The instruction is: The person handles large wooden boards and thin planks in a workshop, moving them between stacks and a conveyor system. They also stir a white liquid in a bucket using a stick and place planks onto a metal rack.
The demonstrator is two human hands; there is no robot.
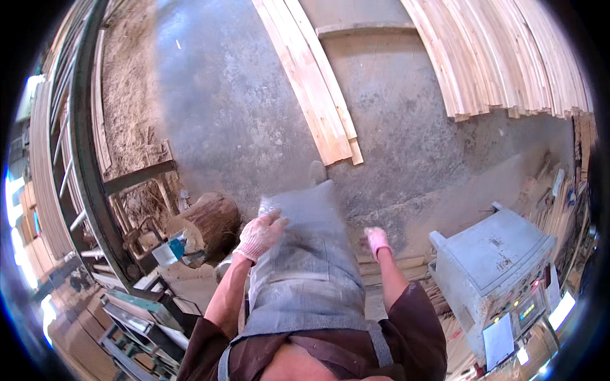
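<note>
You have 2 gloved hands in view, the left hand (259, 235) and the right hand (377, 241), over 1 grey apron (305, 267). On the floor you can count 2 groups of planks (318, 82) (502, 57), 1 log stump (213, 222) and 1 grey control cabinet (492, 267).

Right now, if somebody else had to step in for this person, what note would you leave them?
Left hand: gloved, resting on the edge of the grey apron, holding no tool.
Right hand: gloved, hanging free beside the apron, holding nothing.
Things: a short stack of wooden boards lies on the concrete floor ahead; a bigger pile of boards is at upper right; a grey control cabinet stands to the right.
Done: boards are stacked.
Left: no board is in hand.
</note>
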